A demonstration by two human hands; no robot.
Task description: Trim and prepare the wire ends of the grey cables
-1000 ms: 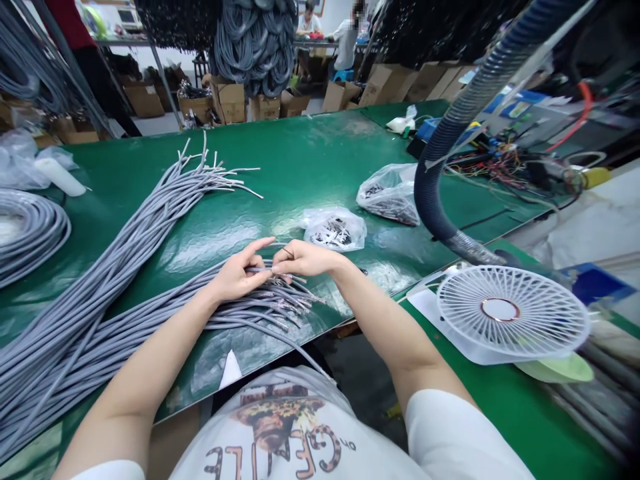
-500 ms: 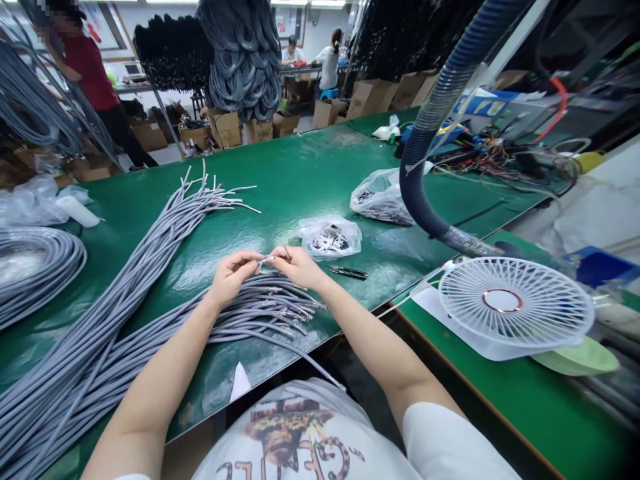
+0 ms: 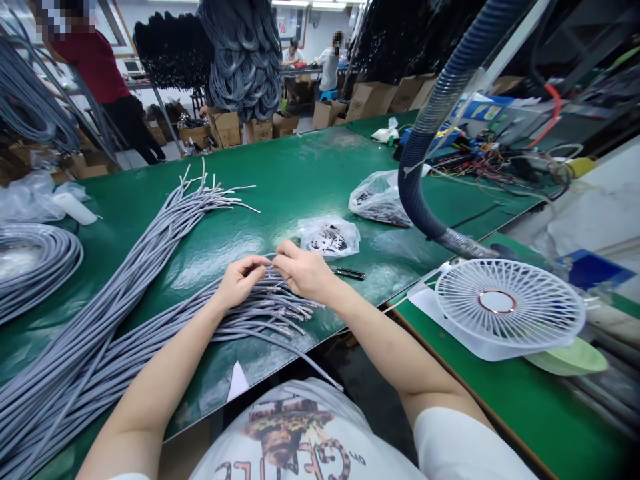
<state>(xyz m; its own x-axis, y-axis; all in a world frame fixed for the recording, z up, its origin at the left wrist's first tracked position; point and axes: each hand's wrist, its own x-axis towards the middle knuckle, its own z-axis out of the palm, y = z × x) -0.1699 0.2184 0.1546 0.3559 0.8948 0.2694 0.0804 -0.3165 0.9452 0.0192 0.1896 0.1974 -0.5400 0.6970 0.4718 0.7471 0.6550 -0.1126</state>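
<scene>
A long bundle of grey cables (image 3: 130,320) lies across the green table (image 3: 300,167), stripped ends fanned out near the front edge. My left hand (image 3: 240,280) pinches the end of one grey cable above that fan. My right hand (image 3: 300,270) meets it fingertip to fingertip, fingers closed on the same cable end; a small part may sit between them but I cannot make it out. A small clear bag of metal parts (image 3: 327,237) lies just beyond my right hand. Black snips (image 3: 350,273) rest on the table right of my right wrist.
A second clear bag (image 3: 380,197) lies farther right. A dark ribbed hose (image 3: 425,133) curves down to the table edge. A white fan (image 3: 505,307) lies on the side bench. More grey cable coils (image 3: 35,260) sit at left. People stand at the back.
The view rose between the oldest frame and half a second ago. Since then both hands have dropped slightly towards the cable ends and stay pinched together on one cable.
</scene>
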